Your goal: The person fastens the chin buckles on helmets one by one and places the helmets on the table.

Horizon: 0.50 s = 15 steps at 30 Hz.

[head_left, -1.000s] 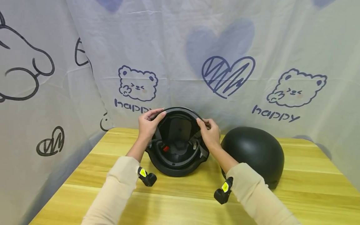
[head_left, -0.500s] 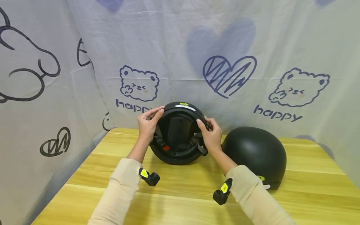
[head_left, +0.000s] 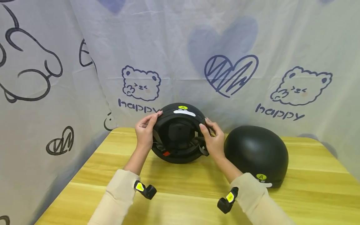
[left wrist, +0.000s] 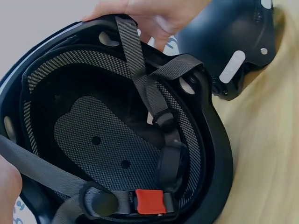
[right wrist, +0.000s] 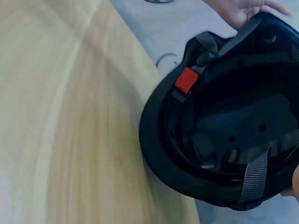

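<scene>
A black helmet (head_left: 180, 159) stands tipped up near the table's far edge, its hollow inside facing me. My left hand (head_left: 145, 129) grips its left rim between thumb and fingers; my right hand (head_left: 214, 137) holds the right rim likewise. On its upper front show a yellow round sticker (head_left: 182, 107) marked A and a white strip (head_left: 184, 113). In the left wrist view, grey straps (left wrist: 133, 51) and a red buckle (left wrist: 150, 201) cross the padded inside. A second black helmet (head_left: 256, 150) rests dome up on the table, right beside my right hand.
The wooden table (head_left: 180, 200) reaches toward me. A white printed cloth (head_left: 180, 56) with hearts and bears hangs close behind the helmets, and another stretch of cloth (head_left: 33, 109) covers the left side. Small cameras (head_left: 146, 190) sit at both wrists.
Held in both hands, the helmet has tilted so its sticker and white strip now show on top and less of its inside is visible. The second helmet stays put.
</scene>
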Motion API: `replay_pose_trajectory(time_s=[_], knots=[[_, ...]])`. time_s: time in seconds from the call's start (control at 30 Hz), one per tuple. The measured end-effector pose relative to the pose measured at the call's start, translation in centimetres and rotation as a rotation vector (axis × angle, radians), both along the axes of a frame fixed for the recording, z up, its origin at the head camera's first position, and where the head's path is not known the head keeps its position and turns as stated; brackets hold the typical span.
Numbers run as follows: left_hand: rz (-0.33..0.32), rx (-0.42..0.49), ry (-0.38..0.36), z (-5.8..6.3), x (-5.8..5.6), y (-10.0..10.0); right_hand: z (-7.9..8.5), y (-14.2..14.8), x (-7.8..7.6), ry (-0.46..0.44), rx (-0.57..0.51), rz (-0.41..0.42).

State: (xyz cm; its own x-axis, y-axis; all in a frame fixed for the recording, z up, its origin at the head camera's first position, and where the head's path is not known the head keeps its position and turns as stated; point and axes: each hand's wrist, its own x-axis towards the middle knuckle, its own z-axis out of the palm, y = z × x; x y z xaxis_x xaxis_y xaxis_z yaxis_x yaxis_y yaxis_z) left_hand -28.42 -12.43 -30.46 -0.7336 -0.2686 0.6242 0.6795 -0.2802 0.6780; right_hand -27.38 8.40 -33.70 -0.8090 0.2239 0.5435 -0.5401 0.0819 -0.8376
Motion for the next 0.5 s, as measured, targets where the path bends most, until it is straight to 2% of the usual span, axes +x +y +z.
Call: replay_pose_trajectory(time_s=[0.1, 0.17, 0.2, 0.27, 0.37, 0.43, 0.5], knots=[[-0.020, 0.051, -0.085, 0.4, 0.7, -0.4, 0.2, -0.2, 0.7, 0.014, 0.021, 0.027], [-0.022, 0.035, -0.178, 0.8, 1.0, -0.7, 0.4, -0.5, 1.2, 0.013, 0.036, 0.029], [-0.022, -0.002, -0.247, 1.1, 1.2, -1.0, 0.4, -0.6, 1.5, 0.010, 0.047, 0.026], [-0.042, -0.115, -0.395, 1.8, 1.6, -1.5, 0.4, -0.8, 2.1, 0.004, 0.064, 0.027], [-0.091, -0.360, -0.603, 2.9, 1.9, -2.4, 0.0, -0.9, 2.8, 0.008, 0.079, 0.038], [-0.114, -0.519, -0.689, 3.5, 2.1, -2.8, -0.4, -0.9, 3.2, 0.028, 0.077, 0.056], [-0.115, -0.662, -0.741, 3.8, 2.4, -3.0, -0.8, -0.8, 3.5, 0.048, 0.081, 0.072]])
